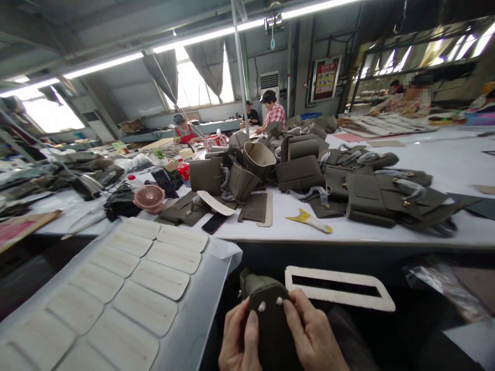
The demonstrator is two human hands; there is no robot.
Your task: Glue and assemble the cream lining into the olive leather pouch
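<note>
A dark olive bag piece [273, 330] with two small white tufts near its top edge is held upright at the bottom centre. My left hand [240, 335] pinches its left edge between thumb and fingers. On the opposite edge, beside the right tuft, my right hand [311, 330] grips the same piece. Behind the hands lies a pale rectangular frame [340, 288] with a long slot. Left of the hands, a board [207, 304] carries rows of pale rounded panels [145, 304].
A white table [255, 235] ahead holds many olive bags [301, 172], a yellow-and-white tool [309, 221], a phone [214, 223] and a pink fan [149, 197]. Several people work farther back, one in a checked shirt [275, 114].
</note>
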